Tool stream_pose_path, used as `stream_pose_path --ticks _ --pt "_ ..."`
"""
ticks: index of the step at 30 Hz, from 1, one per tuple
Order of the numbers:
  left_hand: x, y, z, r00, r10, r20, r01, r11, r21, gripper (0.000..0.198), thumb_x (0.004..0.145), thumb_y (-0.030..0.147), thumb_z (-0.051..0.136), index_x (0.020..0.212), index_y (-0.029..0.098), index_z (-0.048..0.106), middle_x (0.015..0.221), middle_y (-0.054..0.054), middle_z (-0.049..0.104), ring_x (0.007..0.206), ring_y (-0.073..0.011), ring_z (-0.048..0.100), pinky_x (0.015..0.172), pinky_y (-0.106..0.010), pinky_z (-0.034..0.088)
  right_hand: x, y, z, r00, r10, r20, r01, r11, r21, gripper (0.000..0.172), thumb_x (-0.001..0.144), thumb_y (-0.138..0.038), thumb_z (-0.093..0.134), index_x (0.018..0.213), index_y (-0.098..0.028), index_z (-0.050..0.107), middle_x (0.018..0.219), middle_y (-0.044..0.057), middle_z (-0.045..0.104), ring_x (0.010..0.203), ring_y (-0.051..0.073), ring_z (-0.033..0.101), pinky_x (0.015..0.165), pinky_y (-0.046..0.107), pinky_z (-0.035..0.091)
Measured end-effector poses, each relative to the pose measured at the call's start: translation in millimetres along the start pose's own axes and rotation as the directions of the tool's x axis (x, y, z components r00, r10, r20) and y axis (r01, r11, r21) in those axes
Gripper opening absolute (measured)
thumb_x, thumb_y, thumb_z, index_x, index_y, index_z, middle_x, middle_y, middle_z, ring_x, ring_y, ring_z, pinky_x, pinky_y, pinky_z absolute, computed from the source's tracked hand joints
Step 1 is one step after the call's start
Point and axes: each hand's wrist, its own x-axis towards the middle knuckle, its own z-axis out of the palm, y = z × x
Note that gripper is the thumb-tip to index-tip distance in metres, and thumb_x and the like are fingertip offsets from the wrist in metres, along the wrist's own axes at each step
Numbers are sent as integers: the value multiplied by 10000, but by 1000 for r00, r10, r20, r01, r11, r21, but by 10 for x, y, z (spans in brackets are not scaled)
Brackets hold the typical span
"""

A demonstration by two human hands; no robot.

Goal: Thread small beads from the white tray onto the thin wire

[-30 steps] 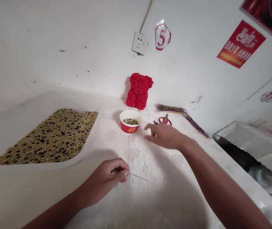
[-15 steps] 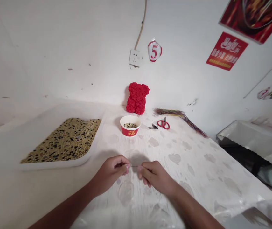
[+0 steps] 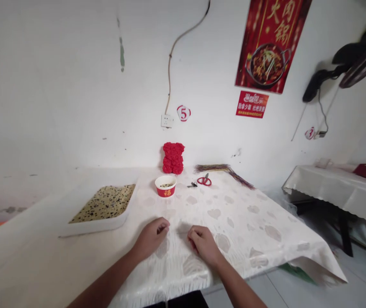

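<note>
Left hand (image 3: 151,238): half-curled, low over the white patterned tablecloth (image 3: 285,239); any pinched item is too small to tell.
Right hand (image 3: 203,246): half-curled likewise, near the left hand; same uncertainty.
Bowl: red-and-white paper bowl (image 3: 165,186), beyond the hands, holding dark and tan beads (image 3: 166,185).
Tray: shallow white plastic tray (image 3: 96,227), left of the hands, covered with similar beads (image 3: 102,204).

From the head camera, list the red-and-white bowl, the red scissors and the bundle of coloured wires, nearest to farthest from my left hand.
From the left hand:
1. Red-and-white bowl, on the table ahead of the hand.
2. Red scissors, on the table, further right.
3. Bundle of coloured wires, behind the scissors, by the wall.
</note>
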Motion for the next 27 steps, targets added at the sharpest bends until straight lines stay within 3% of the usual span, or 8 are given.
stream_pose_path --ticks 4,12,16,21,27 --pt "-107 125 104 992 113 -56 -102 981 165 141 859 179 500 869 215 635 903 -48 634 928 -251 574 854 -407 451 -14 52 17 998 -46 -48 47 999 19 297 818 -374 495 587 -194 542 448 -42 438 392 101 350 428 246 234" --pt "-188 191 143 977 213 15 -193 853 486 242 911 113 424 930 228 636 993 -51 631 1013 -246 579 917 -410 459 59 140 27 998 -39 -57 44 995 91 538 889 -609 441 565 -191 538 384 -38 406 348 105 330 397 249 221" --pt "-186 194 173 968 249 13 -214 801 559 238 889 75 429 914 206 626 972 -63 626 984 -243 577 880 -395 473 53 150 1 999 -19 -44 24 994 107 528 867 -620 479 578 -184 550 388 -30 443 339 102 348 389 243 225" --pt "-199 144 214 967 253 33 -227 795 562 197 865 73 480 916 199 622 1006 -70 621 1032 -245 557 952 -394 443 -34 134 -87 999 -33 -33 36 995 91 409 853 -519 563 653 -164 597 485 -6 534 425 116 442 455 249 309" --pt "-215 90 213 966 238 100 -251 776 579 175 887 114 489 971 180 628 1040 -97 618 1056 -259 547 926 -399 453 -69 179 -174 1000 -16 -24 18 996 85 356 837 -474 605 645 -175 592 532 -1 535 476 134 448 483 268 328"
